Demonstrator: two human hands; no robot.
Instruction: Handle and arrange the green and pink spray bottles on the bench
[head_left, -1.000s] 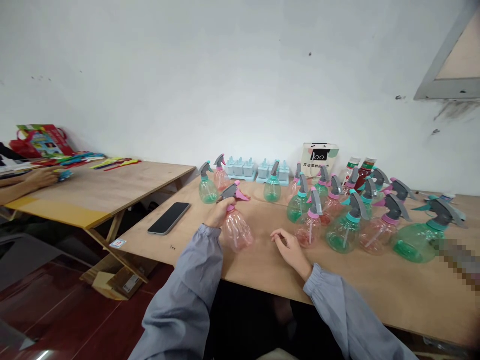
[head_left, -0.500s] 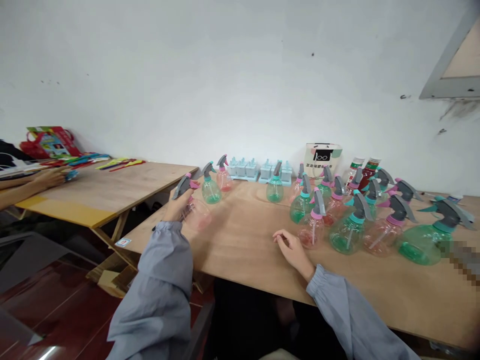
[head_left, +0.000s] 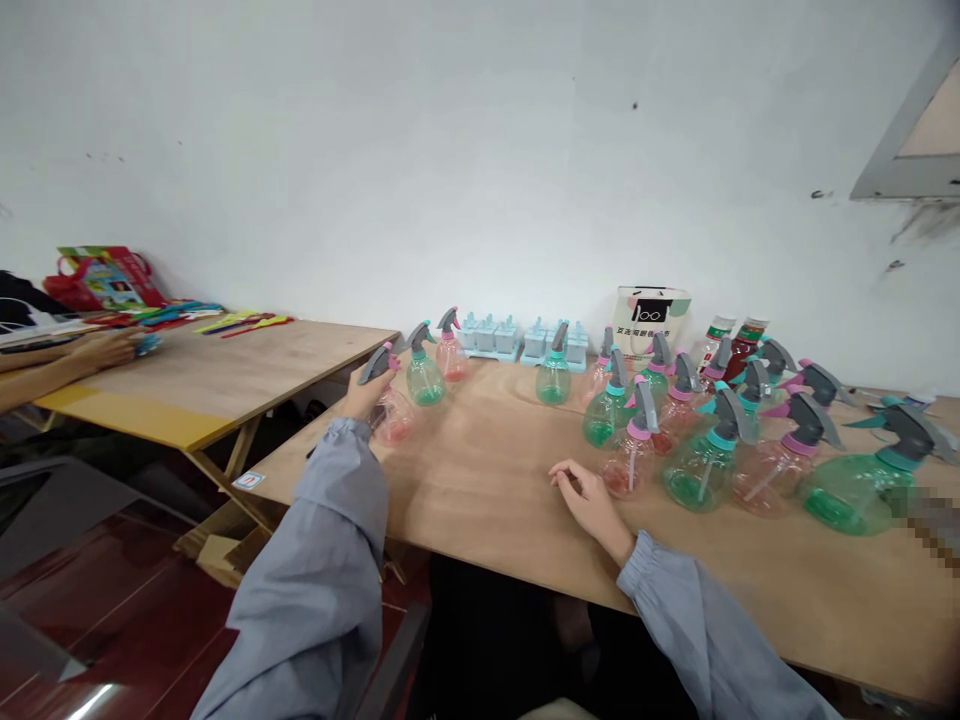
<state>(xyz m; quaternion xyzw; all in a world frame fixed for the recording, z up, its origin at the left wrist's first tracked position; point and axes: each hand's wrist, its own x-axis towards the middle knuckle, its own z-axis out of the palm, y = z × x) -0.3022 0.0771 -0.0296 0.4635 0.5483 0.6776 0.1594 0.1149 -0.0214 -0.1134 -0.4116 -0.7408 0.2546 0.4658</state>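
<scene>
My left hand (head_left: 363,393) is closed round the neck of a pink spray bottle (head_left: 393,418) with a grey head, at the left end of the wooden table. Just behind that bottle stand a green spray bottle (head_left: 426,380) and another pink one (head_left: 451,358). My right hand (head_left: 589,505) rests on the table with loosely curled fingers and nothing visible in them. Beside it, to the right, is a pink spray bottle (head_left: 624,465), the nearest of several pink and green ones. A lone green bottle (head_left: 553,381) stands at the middle back.
Pale blue moulds (head_left: 491,340) and a printed paper bag (head_left: 649,318) stand along the wall. Two red bottles (head_left: 742,345) are behind the spray bottles. On the left table (head_left: 187,375) lie coloured strips, near another person's hand (head_left: 105,352).
My left hand and the pink bottle have shifted slightly back, and the bottle is more upright. My right hand stays in about the same place. The view has moved a little.
</scene>
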